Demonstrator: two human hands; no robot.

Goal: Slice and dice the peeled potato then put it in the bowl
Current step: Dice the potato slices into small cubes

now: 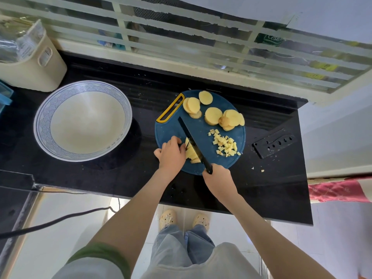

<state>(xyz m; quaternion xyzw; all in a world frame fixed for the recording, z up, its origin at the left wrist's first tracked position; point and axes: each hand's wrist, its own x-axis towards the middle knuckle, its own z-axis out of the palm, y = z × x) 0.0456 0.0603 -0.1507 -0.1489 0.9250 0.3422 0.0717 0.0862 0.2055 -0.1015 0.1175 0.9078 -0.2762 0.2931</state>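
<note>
A round blue cutting board (171, 129) lies on the black counter. Several round potato slices (213, 115) sit along its far side, and a pile of small potato cubes (226, 146) lies on its right. My left hand (172, 153) holds down a stack of potato strips (191, 154) at the board's near left, fingers curled on them. My right hand (218, 179) grips the handle of a black knife (191, 140), whose blade crosses the strips. A large white bowl (43, 125) with a blue patterned rim stands empty to the left of the board.
A black knife sheath (274, 146) lies on the counter right of the board, with a few potato bits (261, 170) near it. A cream basket (34, 63) stands at the far left. A barred window runs behind the counter. A black cable (60, 219) hangs below the counter edge.
</note>
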